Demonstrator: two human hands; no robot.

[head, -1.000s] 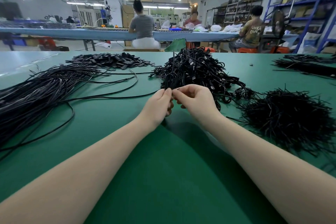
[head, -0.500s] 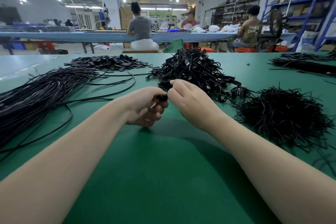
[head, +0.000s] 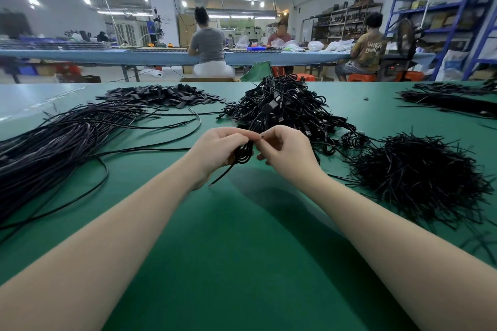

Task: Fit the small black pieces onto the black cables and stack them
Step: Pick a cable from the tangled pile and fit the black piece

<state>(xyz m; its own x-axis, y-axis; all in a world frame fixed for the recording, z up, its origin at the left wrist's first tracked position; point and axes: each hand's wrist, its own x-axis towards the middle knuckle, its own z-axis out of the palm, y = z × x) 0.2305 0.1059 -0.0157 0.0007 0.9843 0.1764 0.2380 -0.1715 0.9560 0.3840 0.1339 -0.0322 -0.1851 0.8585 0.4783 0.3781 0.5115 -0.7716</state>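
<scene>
Green matting is covering the bench (head: 242, 263), and everything below is being placed relative to the tangled cable heap (head: 285, 110) sitting at mid-bench. Just in front of that heap, both hands are meeting above the mat. Left hand (head: 217, 150) is curling its fingers (head: 236, 137) round a coiled black cable (head: 243, 154); one loose end of the cable is hanging down toward the mat below the hand. Right hand (head: 289, 153) is pinching with thumb and forefinger at the point where the hands are touching; a small dark tip (head: 262, 136) is showing there, too small to identify, so what exactly it is gripping cannot be told. Left of the heap, a long bundle of straight cables (head: 53, 148) is lying fanned across the mat. Behind and left of the heap, a flat pile of small black pieces (head: 164, 95) is resting. Right of the heap and nearer the camera, a bristly mound of short black strands (head: 419, 180) is sitting. Beyond the heap, three people are sitting at a blue table (head: 80, 55).
</scene>
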